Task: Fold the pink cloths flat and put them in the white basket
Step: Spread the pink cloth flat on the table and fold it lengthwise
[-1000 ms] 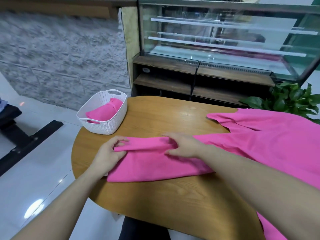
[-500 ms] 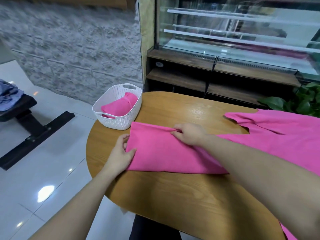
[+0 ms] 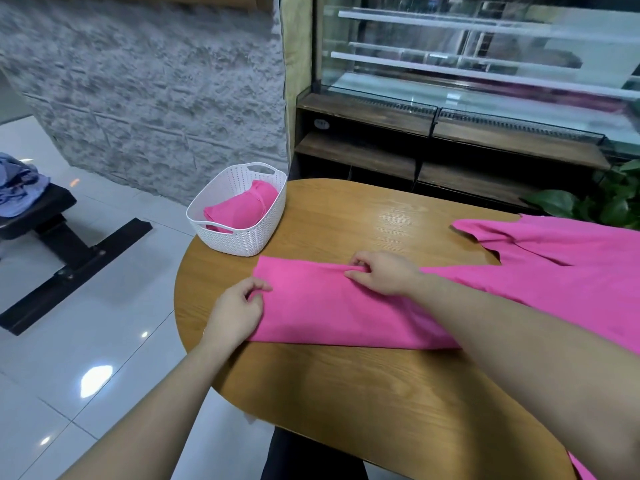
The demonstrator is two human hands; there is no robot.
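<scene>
A pink cloth [image 3: 332,310] lies folded into a long strip across the wooden table [image 3: 381,393]. My left hand [image 3: 235,310] rests at the strip's left end, fingers curled at its edge. My right hand [image 3: 381,277] pinches the far fold of the strip near its middle. More pink cloth [image 3: 561,261] lies spread out at the right, running under my right arm. The white basket [image 3: 239,233] stands at the table's far left edge with a folded pink cloth [image 3: 242,211] inside.
A glass display case on dark wooden shelves [image 3: 450,133] stands behind the table. Green plant leaves [image 3: 606,199] show at the far right. A black bench [image 3: 52,216] with bluish fabric on it stands on the tiled floor at left.
The folded edge has been laid over toward the far side, widening the strip. My left hand slid to the strip's left end. The camera view shifted left.
</scene>
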